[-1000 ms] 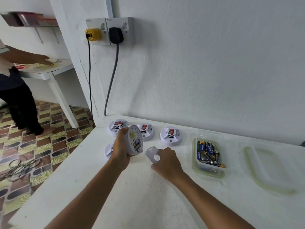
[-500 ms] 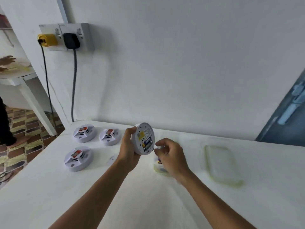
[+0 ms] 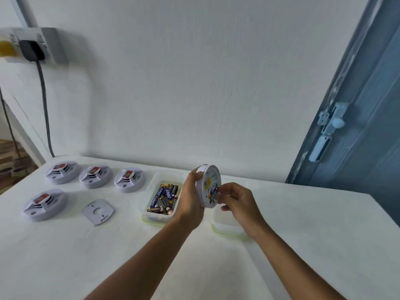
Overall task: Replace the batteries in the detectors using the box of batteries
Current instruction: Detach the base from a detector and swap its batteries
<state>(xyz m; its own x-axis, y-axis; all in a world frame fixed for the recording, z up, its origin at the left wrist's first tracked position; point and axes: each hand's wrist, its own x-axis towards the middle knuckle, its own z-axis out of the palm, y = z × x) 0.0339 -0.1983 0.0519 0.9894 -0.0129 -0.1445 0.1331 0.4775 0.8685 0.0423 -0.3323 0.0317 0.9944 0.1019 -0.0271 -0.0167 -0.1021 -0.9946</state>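
Left hand (image 3: 190, 200) grips the detector (image 3: 208, 186), right hand (image 3: 234, 202) pinches its battery (image 3: 214, 192); labels unreadable.

Two bare forearms enter from about six o'clock and reach up toward the middle. The left hand (image 3: 190, 200) and the right hand (image 3: 236, 202) wear no gloves, rings or watch that I can see. No sleeve shows on either arm, though the upper arms are out of view.
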